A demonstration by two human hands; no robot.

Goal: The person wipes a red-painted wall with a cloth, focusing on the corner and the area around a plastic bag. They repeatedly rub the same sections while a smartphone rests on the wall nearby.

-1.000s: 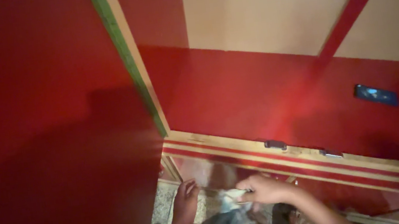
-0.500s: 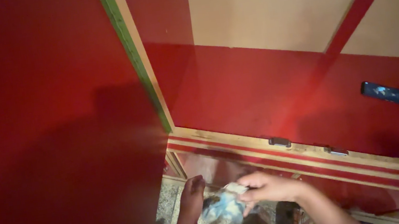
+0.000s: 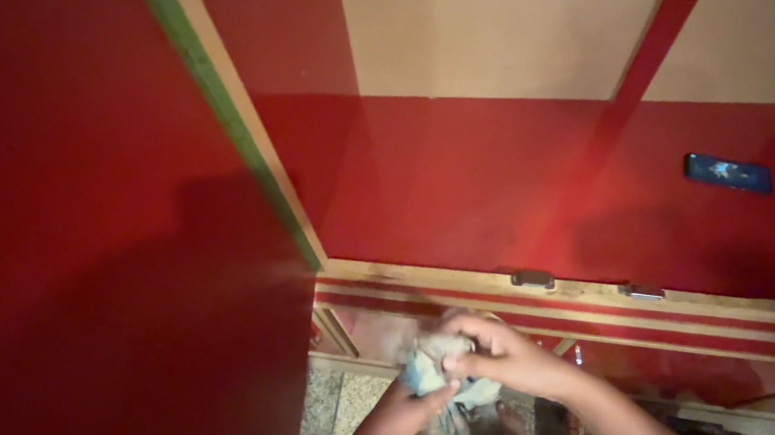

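In the head view, I am seeing my right hand (image 3: 499,361) closing its fingers around a crumpled pale blue-and-white cloth (image 3: 434,367), just below the glossy red cabinet's wood-edged shelf (image 3: 478,286). My left hand (image 3: 415,411) is gripping the cloth from underneath. A small dark phone (image 3: 727,173) is lying on that shelf, well apart.

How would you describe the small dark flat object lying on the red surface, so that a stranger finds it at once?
Start from the big glossy red shelf under the beige back panels. Follow it to its right end: there lies a small dark phone, flat, with a lit bluish screen. It is the only loose thing on the red surface, well above the two metal hinges.
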